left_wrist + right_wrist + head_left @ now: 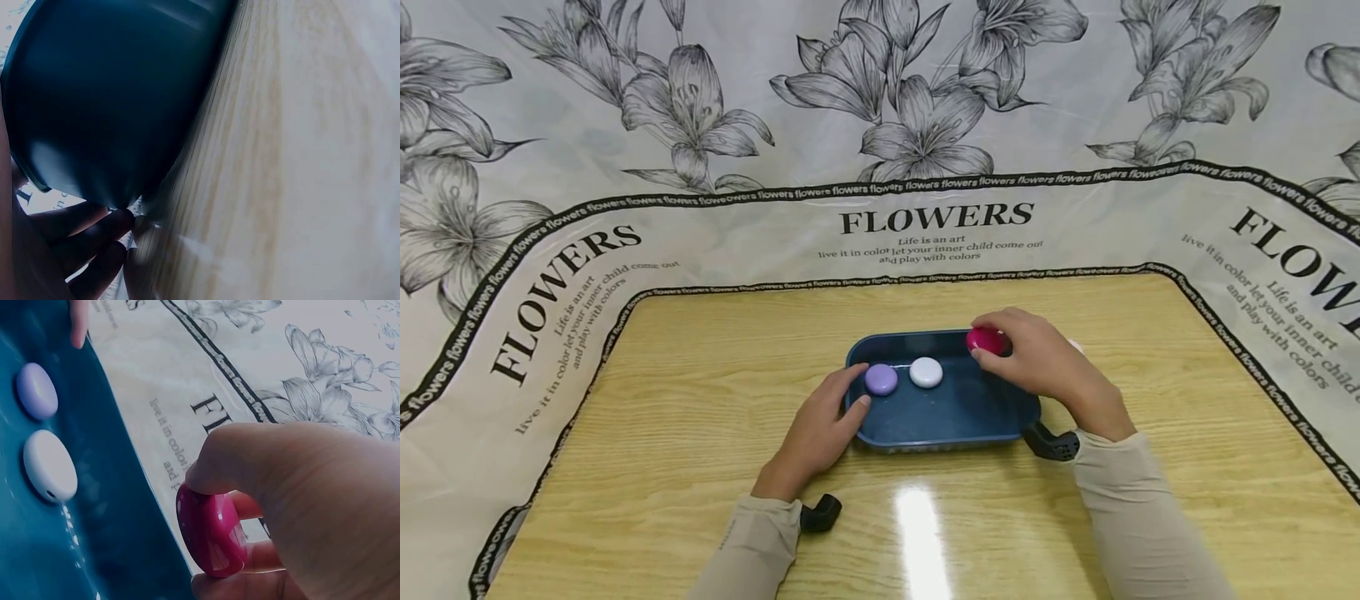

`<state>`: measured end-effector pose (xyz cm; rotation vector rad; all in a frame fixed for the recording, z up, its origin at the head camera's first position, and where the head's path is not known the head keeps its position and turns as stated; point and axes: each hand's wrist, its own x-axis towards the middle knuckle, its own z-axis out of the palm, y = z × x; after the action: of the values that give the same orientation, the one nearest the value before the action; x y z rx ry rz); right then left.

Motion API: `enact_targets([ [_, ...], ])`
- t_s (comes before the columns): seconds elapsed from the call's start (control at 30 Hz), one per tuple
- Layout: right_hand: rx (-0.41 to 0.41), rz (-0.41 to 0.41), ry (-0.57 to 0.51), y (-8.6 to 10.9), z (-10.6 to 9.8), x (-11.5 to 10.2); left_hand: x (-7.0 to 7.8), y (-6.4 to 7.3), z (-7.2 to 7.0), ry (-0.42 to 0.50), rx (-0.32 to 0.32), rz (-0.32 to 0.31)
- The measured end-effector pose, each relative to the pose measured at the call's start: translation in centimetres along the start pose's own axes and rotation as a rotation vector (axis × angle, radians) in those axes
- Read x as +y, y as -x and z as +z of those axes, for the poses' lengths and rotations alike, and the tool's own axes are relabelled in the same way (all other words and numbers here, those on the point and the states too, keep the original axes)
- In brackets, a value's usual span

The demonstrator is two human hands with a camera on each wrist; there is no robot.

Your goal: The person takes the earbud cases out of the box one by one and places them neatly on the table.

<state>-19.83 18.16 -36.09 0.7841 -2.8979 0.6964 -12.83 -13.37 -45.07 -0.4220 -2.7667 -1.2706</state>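
Note:
A dark blue tray (pixel 947 429) sits on the table with a smooth rounded lilac piece (pixel 881 379) and a similar white piece (pixel 926 372) lying inside it. In the right wrist view the white piece (pixel 50 465) shows a small dark hole at its end. My left hand (pixel 820 421) holds the tray's left end, thumb and forefinger at the rim and other fingers against the outer wall (pixel 106 125). Over the tray's back right part, my right hand (pixel 1037 354) pinches a glossy magenta rounded piece (pixel 212 531) between thumb and fingers.
Just behind my right hand, a bit of something white (pixel 1076 346) peeks out, mostly hidden. The wood-grain table (pixel 700 358) is bordered by a white cloth (pixel 760 242) printed with flowers and lettering. A black wrist device (pixel 1051 442) overlaps the tray's right corner.

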Motion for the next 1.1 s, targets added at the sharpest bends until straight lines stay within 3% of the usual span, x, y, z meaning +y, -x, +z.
enact_targets([
  [0.4,-0.002,0.059,0.005,0.6,-1.5,1.1,0.0,-0.2,-0.2,-0.006,0.002,0.000],
  [0.83,0.065,0.097,0.023,1.5,-2.5,2.6,0.0,0.0,0.0,-0.004,-0.002,-0.006],
  [1.1,0.098,0.175,0.007,2.5,-4.0,4.3,-0.2,0.0,0.1,-0.015,-0.006,-0.001],
])
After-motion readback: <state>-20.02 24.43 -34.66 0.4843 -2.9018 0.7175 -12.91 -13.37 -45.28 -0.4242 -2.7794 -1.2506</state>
